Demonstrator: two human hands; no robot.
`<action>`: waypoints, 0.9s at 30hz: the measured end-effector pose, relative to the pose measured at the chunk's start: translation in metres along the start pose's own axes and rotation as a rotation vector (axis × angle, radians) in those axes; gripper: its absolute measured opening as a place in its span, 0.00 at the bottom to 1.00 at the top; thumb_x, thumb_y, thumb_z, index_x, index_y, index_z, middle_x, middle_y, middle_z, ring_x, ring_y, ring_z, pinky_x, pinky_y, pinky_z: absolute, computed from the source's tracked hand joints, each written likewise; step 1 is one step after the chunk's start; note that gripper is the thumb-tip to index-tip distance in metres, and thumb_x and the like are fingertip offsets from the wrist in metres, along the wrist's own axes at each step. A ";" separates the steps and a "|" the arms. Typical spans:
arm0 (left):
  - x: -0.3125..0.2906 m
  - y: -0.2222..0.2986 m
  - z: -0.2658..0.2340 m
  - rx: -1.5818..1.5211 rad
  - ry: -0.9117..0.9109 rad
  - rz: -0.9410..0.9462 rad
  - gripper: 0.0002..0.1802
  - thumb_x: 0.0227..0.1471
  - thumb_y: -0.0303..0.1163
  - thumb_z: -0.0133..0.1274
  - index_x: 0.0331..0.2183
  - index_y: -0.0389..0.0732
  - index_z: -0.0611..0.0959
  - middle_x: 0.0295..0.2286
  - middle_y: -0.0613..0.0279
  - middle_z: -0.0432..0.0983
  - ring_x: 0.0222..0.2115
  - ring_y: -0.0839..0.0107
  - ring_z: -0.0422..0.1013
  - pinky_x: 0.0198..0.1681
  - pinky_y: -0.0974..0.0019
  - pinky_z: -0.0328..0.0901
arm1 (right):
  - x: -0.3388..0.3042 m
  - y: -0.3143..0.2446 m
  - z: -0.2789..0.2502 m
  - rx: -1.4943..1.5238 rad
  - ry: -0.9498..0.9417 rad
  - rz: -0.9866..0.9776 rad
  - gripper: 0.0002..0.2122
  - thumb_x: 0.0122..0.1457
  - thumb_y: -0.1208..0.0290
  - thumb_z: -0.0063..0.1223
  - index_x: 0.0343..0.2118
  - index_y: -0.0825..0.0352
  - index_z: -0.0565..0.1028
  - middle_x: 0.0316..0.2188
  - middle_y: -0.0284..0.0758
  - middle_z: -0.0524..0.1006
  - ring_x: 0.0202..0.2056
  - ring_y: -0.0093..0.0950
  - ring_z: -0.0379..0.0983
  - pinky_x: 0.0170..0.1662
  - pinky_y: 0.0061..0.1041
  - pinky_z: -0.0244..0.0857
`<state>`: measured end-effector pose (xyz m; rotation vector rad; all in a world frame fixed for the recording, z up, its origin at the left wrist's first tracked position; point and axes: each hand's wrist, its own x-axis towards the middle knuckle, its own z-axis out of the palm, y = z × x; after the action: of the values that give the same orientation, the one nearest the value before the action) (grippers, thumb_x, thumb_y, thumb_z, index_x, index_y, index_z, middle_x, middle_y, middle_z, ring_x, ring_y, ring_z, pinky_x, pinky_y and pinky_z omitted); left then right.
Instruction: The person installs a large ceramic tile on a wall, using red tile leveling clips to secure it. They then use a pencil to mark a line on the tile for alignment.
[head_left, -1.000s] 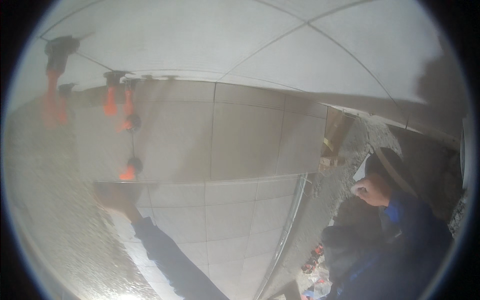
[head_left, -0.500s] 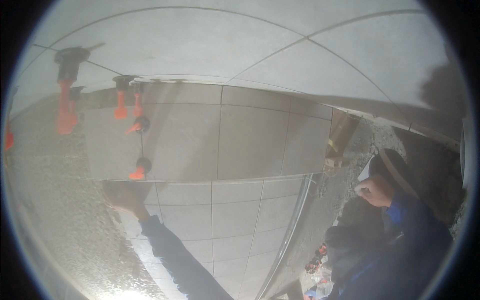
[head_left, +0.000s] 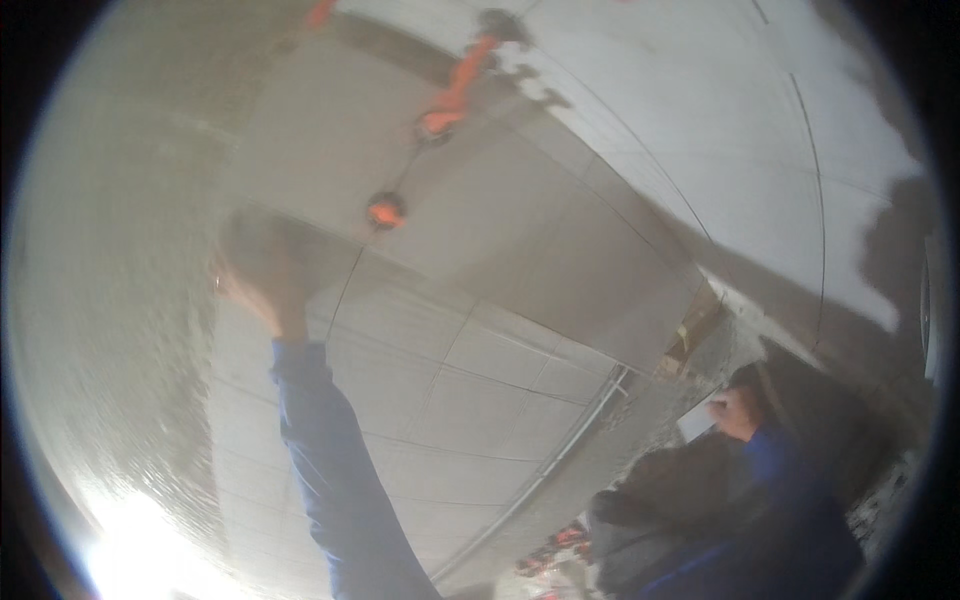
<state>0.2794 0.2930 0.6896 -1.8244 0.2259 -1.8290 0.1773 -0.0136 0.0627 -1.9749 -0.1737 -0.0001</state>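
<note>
Left hand [head_left: 258, 290] out at the front edge of the grey tiles [head_left: 560, 270]; blurred, so we cannot tell whether its fingers are spread or closed on something. The dark patch just past it may be shadow or a held thing; we can't settle which. Right hand [head_left: 738, 412] low by the dark trouser leg [head_left: 655, 490], fingers curled in, a white piece [head_left: 697, 420] just beside; whether it is pinched we can't say.

Key relation: we find the near orange clip [head_left: 385, 210] up and to the right of the left hand, apart from it, on its dark round base. The far orange clip [head_left: 438, 125] stands beyond, the two lined up along one seam slanting up to the right. The tiles' long front edge runs down to the right, across that line. Left hand is much the nearer; right hand well apart.
</note>
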 end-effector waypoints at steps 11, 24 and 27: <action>0.003 0.028 -0.027 -0.184 0.027 -0.161 0.19 0.47 0.36 0.58 0.42 0.45 0.77 0.42 0.59 0.74 0.49 0.55 0.66 0.57 0.49 0.51 | -0.004 0.012 0.024 -0.035 0.160 -0.006 0.11 0.46 0.68 0.63 0.33 0.65 0.79 0.27 0.43 0.79 0.33 0.42 0.78 0.38 0.39 0.70; 0.005 0.021 -0.021 -0.217 0.034 -0.173 0.16 0.50 0.35 0.57 0.42 0.43 0.79 0.40 0.58 0.76 0.47 0.55 0.68 0.53 0.53 0.55 | -0.021 0.031 0.040 0.075 -0.273 0.092 0.10 0.47 0.65 0.64 0.30 0.64 0.79 0.28 0.41 0.81 0.34 0.38 0.79 0.38 0.35 0.70; 0.001 0.019 -0.020 -0.173 -0.001 -0.165 0.15 0.51 0.34 0.55 0.42 0.42 0.78 0.43 0.59 0.75 0.48 0.55 0.67 0.55 0.46 0.54 | -0.019 0.042 0.037 -0.099 -0.277 -0.046 0.12 0.48 0.62 0.64 0.34 0.63 0.81 0.31 0.41 0.81 0.36 0.39 0.79 0.39 0.34 0.70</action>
<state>0.2645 0.2715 0.6802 -2.0152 0.2462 -1.9740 0.1602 0.0017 0.0077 -2.0633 -0.4059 0.2404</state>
